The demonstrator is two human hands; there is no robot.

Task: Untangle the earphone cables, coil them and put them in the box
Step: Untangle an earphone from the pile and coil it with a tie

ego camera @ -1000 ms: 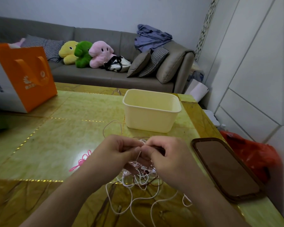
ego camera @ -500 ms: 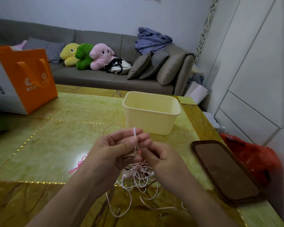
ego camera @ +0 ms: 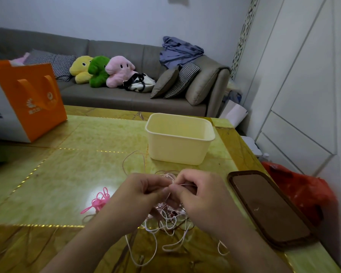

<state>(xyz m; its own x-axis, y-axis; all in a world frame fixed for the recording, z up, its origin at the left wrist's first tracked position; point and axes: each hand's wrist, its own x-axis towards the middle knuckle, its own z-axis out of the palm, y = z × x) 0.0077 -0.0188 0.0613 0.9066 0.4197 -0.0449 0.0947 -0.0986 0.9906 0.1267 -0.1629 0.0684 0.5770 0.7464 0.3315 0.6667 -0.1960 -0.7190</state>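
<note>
I have both hands low over the table (ego camera: 53, 174), knuckles up, fingertips meeting at 1 spot: my left hand (ego camera: 140, 196) and right hand (ego camera: 201, 196) each have thumb and fingers curled in and pinching thin strands of the cables (ego camera: 165, 219). The pinch itself is partly hidden between the 2 hands, so I can't tell which strand each one has. Right under the grip, and a little nearer to me, the rest of the tangle lies on the table, white and dark-red wires looped over each other, with loose white loops trailing out toward me and to the right. Left of the grip, beside my left wrist, a small pink coil (ego camera: 99, 200) lies on the glossy surface, apart from the tangle. Right of the grip, near my right wrist, a dark brown lid (ego camera: 268, 207) lies flat along the table's edge, and past that edge there is a red bag (ego camera: 303, 196) lower down. Beyond the grip 1 thin strand arcs up off the table toward the box (ego camera: 177, 148), a pale yellow tub standing upright with its top open; I see nothing in the part of its inside that shows. Far left of it an orange bag (ego camera: 28, 99) stands on the table. Behind everything a grey sofa (ego camera: 110, 95) holds 3 plush toys (ego camera: 100, 70), yellow, green and pink, plus cushions.
</note>
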